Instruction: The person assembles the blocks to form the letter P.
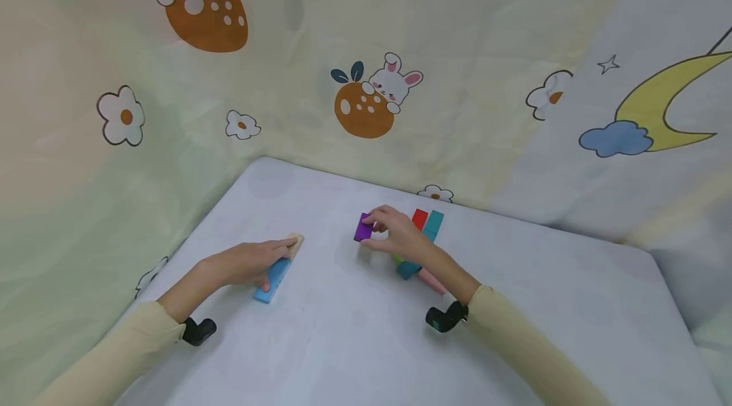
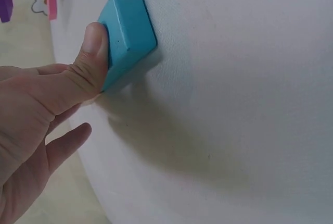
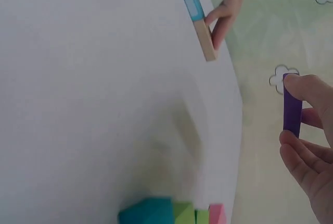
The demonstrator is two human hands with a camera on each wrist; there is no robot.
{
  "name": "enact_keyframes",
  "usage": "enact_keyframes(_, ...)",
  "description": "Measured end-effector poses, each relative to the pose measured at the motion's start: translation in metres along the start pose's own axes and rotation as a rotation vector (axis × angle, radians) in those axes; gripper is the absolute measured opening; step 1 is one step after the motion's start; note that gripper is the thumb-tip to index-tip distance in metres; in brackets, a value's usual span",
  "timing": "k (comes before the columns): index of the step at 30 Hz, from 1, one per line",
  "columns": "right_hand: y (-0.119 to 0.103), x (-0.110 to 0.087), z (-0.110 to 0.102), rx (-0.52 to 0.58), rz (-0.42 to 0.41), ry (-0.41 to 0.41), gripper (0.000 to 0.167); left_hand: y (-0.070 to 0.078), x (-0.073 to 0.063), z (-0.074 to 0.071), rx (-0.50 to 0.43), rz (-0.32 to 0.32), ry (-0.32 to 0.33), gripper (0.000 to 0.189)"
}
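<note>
My right hand (image 1: 394, 231) pinches a small purple block (image 1: 363, 228) between thumb and fingers. In the right wrist view the purple block (image 3: 292, 107) stands upright in the grip, raised off the table. On the left, a light blue block (image 1: 273, 280) and a pale wooden block (image 1: 295, 244) lie end to end on the white surface. My left hand (image 1: 243, 263) rests over their left side, thumb on the blue block and a fingertip on the wooden one. The left wrist view shows the thumb (image 2: 95, 47) pressed against the blue block (image 2: 127, 26), with another finger stretched out free.
Behind and beneath my right hand are a red block (image 1: 420, 218), teal blocks (image 1: 433, 223) and a pink block (image 1: 431, 281). Green (image 3: 183, 212) also shows among them in the right wrist view. A patterned cloth (image 1: 457, 107) hangs behind the white table (image 1: 343, 342).
</note>
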State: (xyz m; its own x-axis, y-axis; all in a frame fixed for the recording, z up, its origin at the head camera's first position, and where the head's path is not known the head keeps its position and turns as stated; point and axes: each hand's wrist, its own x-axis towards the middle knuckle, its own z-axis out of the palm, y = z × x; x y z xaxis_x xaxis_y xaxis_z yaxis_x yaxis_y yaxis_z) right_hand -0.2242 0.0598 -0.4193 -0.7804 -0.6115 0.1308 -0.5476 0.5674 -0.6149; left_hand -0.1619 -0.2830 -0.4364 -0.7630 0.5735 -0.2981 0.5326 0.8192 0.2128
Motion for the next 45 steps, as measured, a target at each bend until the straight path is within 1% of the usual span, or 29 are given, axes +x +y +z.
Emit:
enact_keyframes(4, -0.021, 0.031, 0.019, -0.015, -0.020, -0.047, 0.042, -0.001, 0.003, 0.001, 0.001, -0.017, -0.020, 0.074)
enact_keyframes(6, -0.028, 0.045, 0.029, -0.010, -0.029, -0.066, 0.043, -0.002, 0.004, 0.001, 0.000, -0.026, -0.030, 0.078)
enact_keyframes(8, -0.033, 0.060, 0.041, -0.007, -0.033, -0.085, 0.043, -0.002, 0.003, 0.000, -0.007, -0.021, -0.032, 0.082)
enact_keyframes(10, -0.035, 0.074, 0.053, -0.010, -0.043, -0.093, 0.043, -0.002, 0.002, 0.000, -0.013, -0.021, -0.033, 0.089)
enact_keyframes(12, -0.035, 0.087, 0.065, -0.018, -0.045, -0.090, 0.041, -0.002, 0.001, -0.001, -0.017, -0.011, -0.029, 0.092)
enact_keyframes(16, -0.033, 0.107, 0.086, -0.035, -0.032, -0.085, 0.039, -0.003, 0.000, -0.001, -0.032, -0.007, -0.026, 0.092)
enact_keyframes(18, -0.031, 0.113, 0.094, -0.038, -0.007, -0.092, 0.039, -0.004, 0.000, -0.001, -0.039, -0.005, -0.028, 0.090)
enact_keyframes(21, -0.030, 0.117, 0.103, -0.045, 0.036, -0.109, 0.039, -0.005, 0.000, 0.000, -0.048, -0.010, -0.026, 0.096)
enact_keyframes(25, -0.032, 0.119, 0.110, -0.055, 0.065, -0.104, 0.039, -0.005, 0.001, 0.000, -0.045, -0.027, -0.032, 0.102)
enact_keyframes(28, -0.036, 0.119, 0.111, -0.058, 0.081, -0.090, 0.037, -0.005, 0.001, 0.001, -0.039, -0.035, -0.037, 0.103)
enact_keyframes(34, -0.039, 0.118, 0.111, -0.073, 0.128, -0.090, 0.038, -0.004, 0.001, 0.000, -0.054, -0.036, -0.039, 0.103)
enact_keyframes(40, -0.037, 0.118, 0.111, -0.098, 0.099, -0.089, 0.038, -0.004, 0.001, -0.001, -0.050, -0.043, -0.043, 0.102)
enact_keyframes(45, -0.036, 0.116, 0.112, -0.208, 0.044, -0.100, 0.035, -0.005, 0.001, -0.001, -0.044, -0.035, -0.036, 0.102)
